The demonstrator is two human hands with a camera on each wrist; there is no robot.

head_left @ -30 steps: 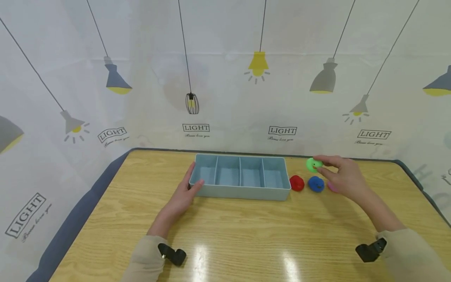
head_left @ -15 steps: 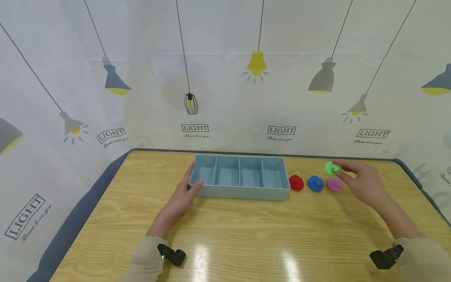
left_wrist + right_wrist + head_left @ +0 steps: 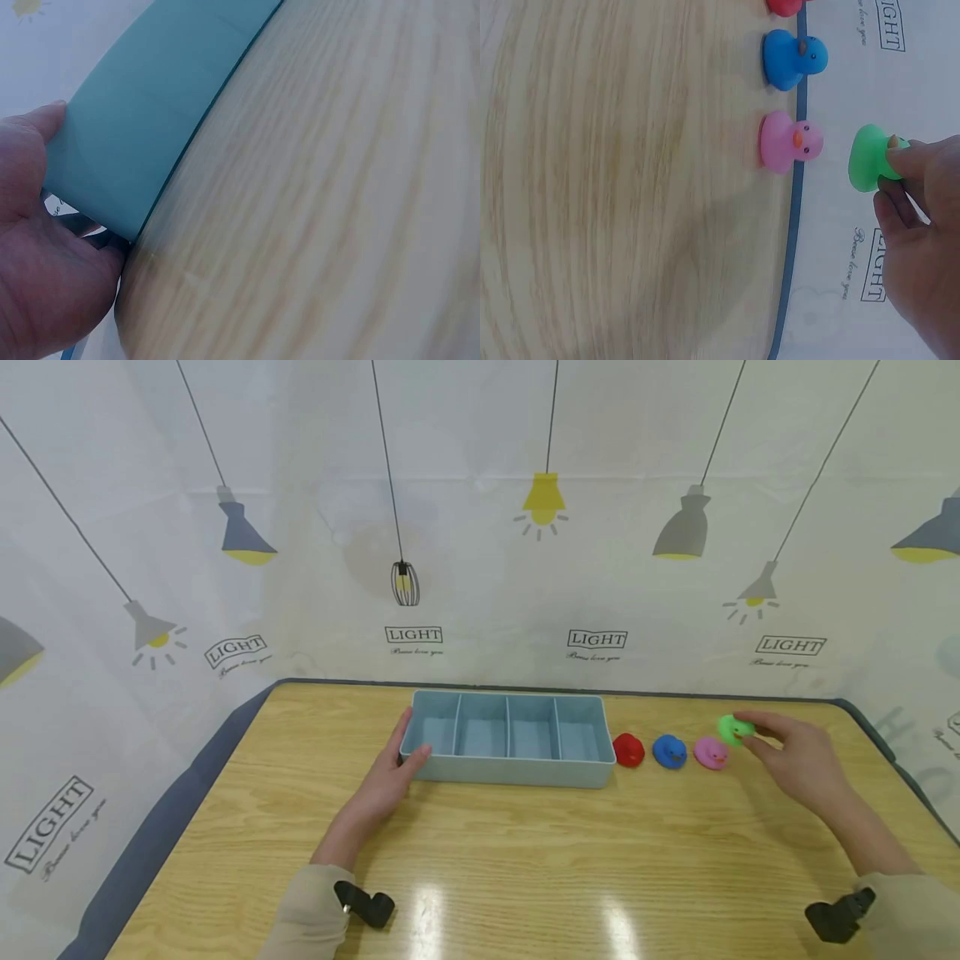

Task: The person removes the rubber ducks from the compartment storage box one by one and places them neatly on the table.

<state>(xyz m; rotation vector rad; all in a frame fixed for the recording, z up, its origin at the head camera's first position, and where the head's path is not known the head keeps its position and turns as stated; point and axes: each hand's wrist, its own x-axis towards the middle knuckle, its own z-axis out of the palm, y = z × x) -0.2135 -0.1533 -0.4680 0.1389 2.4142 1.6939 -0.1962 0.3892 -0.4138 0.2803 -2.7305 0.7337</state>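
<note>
A green rubber duck is pinched between the thumb and fingers of my right hand. In the right wrist view the green duck shows above table level, just beyond a pink rubber duck. Blue and red rubber ducks continue the row leftward to a pale blue box with several compartments, all bare inside. My left hand grips the box's left end, thumb on the front rim and fingers along the side. The left wrist view has the thumb tip at the box's upper edge.
The wooden table has a dark blue edge band along its back and sides. Behind it hangs a white cloth printed with lamps. Black wrist cameras sit on both sleeves.
My right hand has carried the green duck rightward, from behind the blue duck to the far right of the pink one, uncovering the pink duck. The left hand stays on the box.
</note>
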